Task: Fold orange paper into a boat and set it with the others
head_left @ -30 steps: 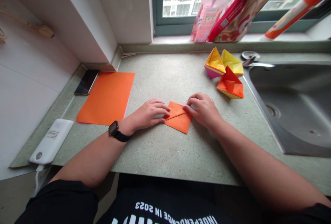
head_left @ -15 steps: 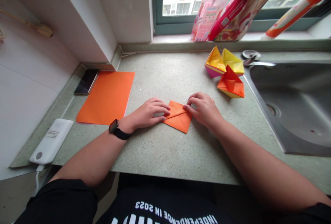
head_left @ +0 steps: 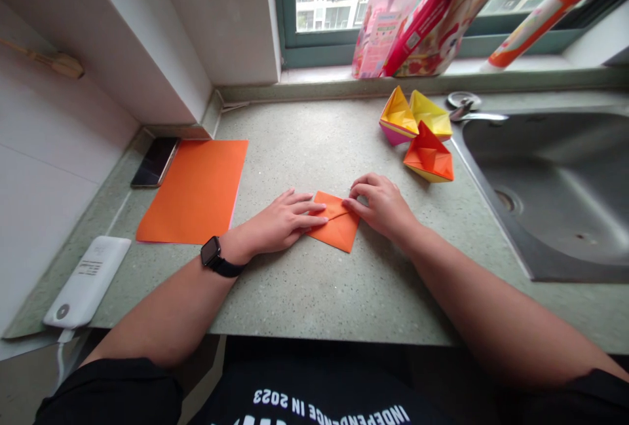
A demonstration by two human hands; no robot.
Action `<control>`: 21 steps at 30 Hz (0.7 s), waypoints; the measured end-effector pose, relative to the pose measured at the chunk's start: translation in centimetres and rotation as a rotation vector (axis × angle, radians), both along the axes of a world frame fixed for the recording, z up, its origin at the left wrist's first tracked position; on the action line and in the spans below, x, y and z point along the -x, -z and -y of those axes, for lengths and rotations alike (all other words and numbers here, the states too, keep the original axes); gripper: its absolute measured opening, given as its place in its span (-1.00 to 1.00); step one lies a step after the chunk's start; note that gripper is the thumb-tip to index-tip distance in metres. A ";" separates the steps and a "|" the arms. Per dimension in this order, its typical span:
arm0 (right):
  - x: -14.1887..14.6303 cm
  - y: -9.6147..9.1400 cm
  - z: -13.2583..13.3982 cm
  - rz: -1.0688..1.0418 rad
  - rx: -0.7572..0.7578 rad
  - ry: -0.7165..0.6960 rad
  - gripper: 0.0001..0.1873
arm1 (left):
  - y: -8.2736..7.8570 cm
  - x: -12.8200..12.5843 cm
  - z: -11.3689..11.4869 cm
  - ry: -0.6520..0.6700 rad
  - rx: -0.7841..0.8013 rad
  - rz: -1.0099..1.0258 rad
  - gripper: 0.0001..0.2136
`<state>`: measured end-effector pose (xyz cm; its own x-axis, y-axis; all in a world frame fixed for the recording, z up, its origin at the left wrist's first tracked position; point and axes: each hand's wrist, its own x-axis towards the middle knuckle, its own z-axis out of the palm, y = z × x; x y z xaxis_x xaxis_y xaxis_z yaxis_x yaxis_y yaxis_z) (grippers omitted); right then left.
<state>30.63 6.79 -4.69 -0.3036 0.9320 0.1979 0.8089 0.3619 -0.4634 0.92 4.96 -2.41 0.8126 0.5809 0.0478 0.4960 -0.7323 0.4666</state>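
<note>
A small square of folded orange paper [head_left: 338, 234] lies flat on the counter [head_left: 295, 287], with a slanting fold edge across its middle. My left hand [head_left: 281, 221], its wrist wearing a black watch [head_left: 211, 252], rests with fingers stretched out over the paper's left part. At the right corner, my right hand [head_left: 382, 203] has its thumb and index finger closed on the paper's edge. Behind and to the right sit three folded paper boats: one orange-yellow and pink [head_left: 397, 117], one yellow [head_left: 430, 116] and one red-orange [head_left: 429, 155].
Flat orange sheets [head_left: 196, 189] lie at the left beside a dark phone [head_left: 154, 162]. A white power bank [head_left: 88, 281] with a cable is near the front left edge. The sink [head_left: 545, 202] takes up the right side. A pink bottle [head_left: 381, 29] and packages stand on the windowsill.
My left hand's fingers have stretched and slid further right over the folded paper. My right hand keeps its place at the corner. The whole view has shifted slightly.
</note>
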 end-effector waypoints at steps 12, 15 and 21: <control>0.4 -2.5 2.3 0.088 -0.175 -0.055 -0.80 | 0.3 -0.6 0.3 0.015 -0.088 -0.056 -0.63; 1.4 -3.4 4.3 0.226 -0.196 -0.115 -0.82 | 0.4 -0.6 0.4 0.027 -0.117 -0.076 -0.61; 2.3 -3.6 5.8 0.402 -0.082 -0.142 -0.77 | 0.4 -0.6 0.5 0.014 -0.147 -0.055 -0.62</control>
<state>28.35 0.94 -1.08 -0.4959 0.8615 0.1092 0.8586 0.5053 -0.0870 1.56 4.45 -2.79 0.8244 0.5593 0.0868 0.5068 -0.7977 0.3268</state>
